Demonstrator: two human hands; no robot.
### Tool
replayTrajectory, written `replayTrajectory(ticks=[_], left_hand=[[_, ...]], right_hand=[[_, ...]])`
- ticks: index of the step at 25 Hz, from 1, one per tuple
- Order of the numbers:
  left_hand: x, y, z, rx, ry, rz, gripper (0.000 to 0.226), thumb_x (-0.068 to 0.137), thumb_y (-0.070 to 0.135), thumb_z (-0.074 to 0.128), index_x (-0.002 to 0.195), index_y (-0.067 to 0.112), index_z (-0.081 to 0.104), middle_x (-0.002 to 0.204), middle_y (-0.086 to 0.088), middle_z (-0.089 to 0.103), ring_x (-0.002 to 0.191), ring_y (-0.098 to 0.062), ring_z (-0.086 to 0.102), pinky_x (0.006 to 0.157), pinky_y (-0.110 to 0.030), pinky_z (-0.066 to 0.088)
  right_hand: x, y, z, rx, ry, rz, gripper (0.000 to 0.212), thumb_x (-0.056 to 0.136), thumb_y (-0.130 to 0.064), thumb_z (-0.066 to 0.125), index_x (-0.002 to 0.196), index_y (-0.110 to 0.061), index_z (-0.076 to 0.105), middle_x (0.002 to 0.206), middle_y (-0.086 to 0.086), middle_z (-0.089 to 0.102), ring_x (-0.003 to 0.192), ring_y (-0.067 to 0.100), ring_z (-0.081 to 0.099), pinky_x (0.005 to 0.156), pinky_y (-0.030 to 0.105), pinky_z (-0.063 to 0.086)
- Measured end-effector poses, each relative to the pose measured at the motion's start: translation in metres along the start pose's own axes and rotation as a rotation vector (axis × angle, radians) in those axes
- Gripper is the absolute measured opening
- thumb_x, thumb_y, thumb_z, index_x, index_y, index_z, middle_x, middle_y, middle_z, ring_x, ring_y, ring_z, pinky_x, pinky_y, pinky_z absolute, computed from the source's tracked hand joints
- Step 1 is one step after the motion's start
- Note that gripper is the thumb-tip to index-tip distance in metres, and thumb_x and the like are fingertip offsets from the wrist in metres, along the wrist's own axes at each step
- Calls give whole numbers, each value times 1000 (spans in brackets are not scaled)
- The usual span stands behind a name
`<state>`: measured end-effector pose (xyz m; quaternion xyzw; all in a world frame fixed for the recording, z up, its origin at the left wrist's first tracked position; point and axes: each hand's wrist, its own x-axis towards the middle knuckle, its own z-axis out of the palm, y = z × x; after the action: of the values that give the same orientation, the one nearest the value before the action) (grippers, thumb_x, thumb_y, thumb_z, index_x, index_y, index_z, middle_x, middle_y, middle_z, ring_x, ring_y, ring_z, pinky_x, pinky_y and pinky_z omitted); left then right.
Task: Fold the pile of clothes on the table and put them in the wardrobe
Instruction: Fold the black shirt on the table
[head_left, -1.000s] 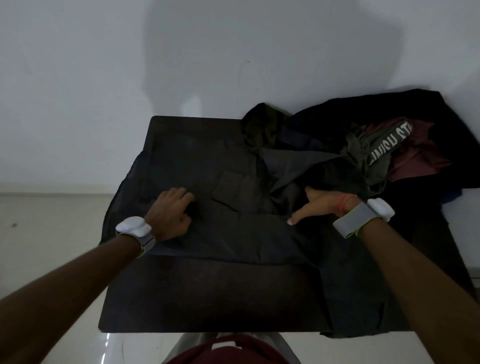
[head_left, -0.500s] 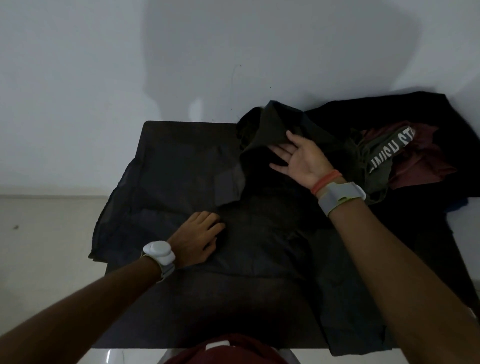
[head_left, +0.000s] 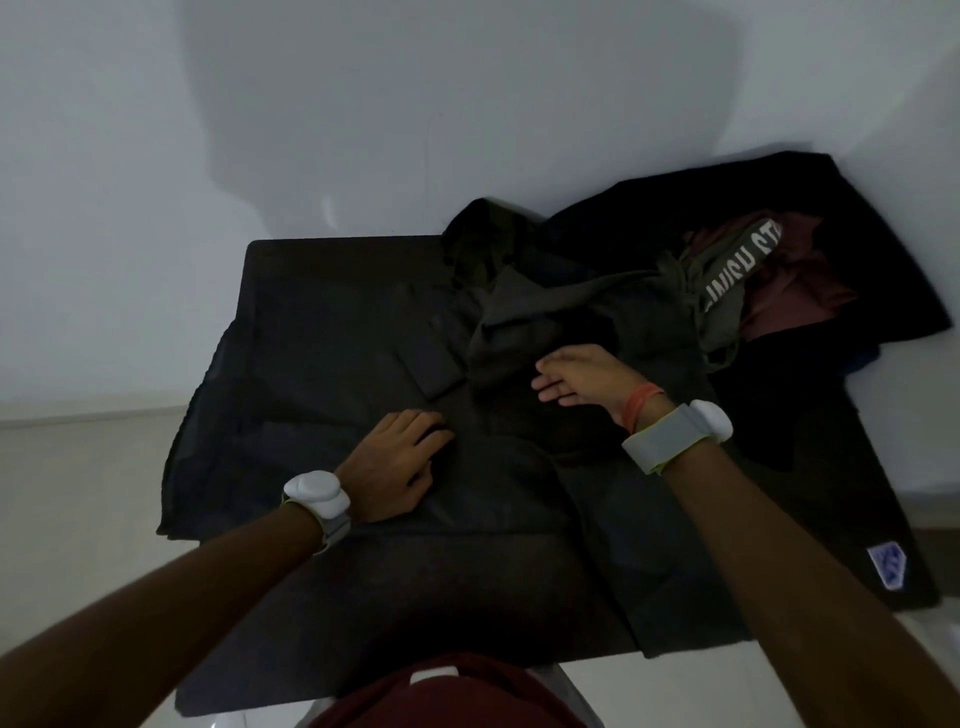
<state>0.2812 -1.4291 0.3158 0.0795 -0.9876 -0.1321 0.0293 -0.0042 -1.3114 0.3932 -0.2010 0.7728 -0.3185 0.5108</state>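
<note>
A dark grey garment (head_left: 322, 405) lies spread over the dark table (head_left: 332, 254), its left edge hanging off the side. My left hand (head_left: 400, 462) presses flat on the cloth near its middle. My right hand (head_left: 582, 382) lies with straight fingers on a folded-over flap of the same garment (head_left: 514, 332), palm partly up. Behind and to the right sits the pile of clothes (head_left: 727, 291): a black piece, an olive one with white letters, a maroon one.
A white wall rises right behind the table. Pale floor shows at left and below. A black cloth with a small blue-white label (head_left: 888, 566) hangs over the table's right front corner. My maroon shirt (head_left: 441, 696) fills the bottom edge.
My right hand has come back down from the far flap toward the garment's middle, and the flap now lies folded over. My left hand has stayed pressing on the cloth.
</note>
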Motion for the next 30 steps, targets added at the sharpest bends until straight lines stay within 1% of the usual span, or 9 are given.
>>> replayTrajectory(ticks=[7,10,13,17,19,21,24,28,30], left_hand=[[22,21,12,-28,-117,238,54,88,22,57,141,13,54,153,-12,44,139,-29,44,112,-42,39],[32,27,18,-49,-186,273,71,84,15,58,152,15,41,163,-9,30,151,-26,27,121,-39,26],[45,33,18,-87,-211,293,84,80,9,57,158,16,29,167,-7,18,154,-23,18,122,-35,18],[63,45,15,-114,-195,357,82,82,9,55,159,12,27,167,-9,18,154,-23,17,122,-34,18],[67,49,16,-126,-184,362,79,85,12,56,158,11,28,166,-10,21,154,-25,19,122,-36,22],[67,52,17,-124,-193,358,75,91,21,60,158,12,28,165,-11,24,153,-26,22,121,-37,24],[65,57,15,-97,-169,371,71,94,34,62,155,13,35,157,-12,38,144,-29,37,117,-40,33],[60,60,13,-72,-134,383,67,92,36,64,151,12,42,150,-13,45,137,-29,44,112,-40,38],[57,60,14,-71,-124,377,64,92,37,63,149,12,45,149,-13,46,136,-28,45,111,-39,39]], right_hand=[[-59,51,-11,140,302,-30,11,100,-14,56,94,-17,66,90,3,72,71,12,66,66,23,50],[-79,98,-16,44,520,12,7,94,-25,68,97,-19,70,101,5,73,89,19,69,85,34,56],[-109,137,-15,-222,697,115,55,85,-53,73,122,-14,64,122,11,62,114,29,60,100,42,50],[-139,164,-15,-348,694,348,109,64,-90,62,139,-13,49,136,13,52,125,35,52,106,53,45],[-145,171,-23,-295,592,385,87,67,-85,65,110,-9,64,110,11,66,105,30,64,99,47,52],[-147,168,-29,-197,383,377,51,88,-59,67,81,-8,67,84,8,72,90,31,72,86,38,57],[-142,154,-36,11,306,370,34,105,-31,51,94,-3,67,99,13,73,107,33,68,82,32,55],[-129,147,-51,-224,475,267,24,99,-30,61,101,-7,67,107,13,65,108,33,62,92,35,45],[-125,150,-51,-235,521,269,32,94,-31,68,116,-9,62,116,8,59,117,30,58,93,32,41]])
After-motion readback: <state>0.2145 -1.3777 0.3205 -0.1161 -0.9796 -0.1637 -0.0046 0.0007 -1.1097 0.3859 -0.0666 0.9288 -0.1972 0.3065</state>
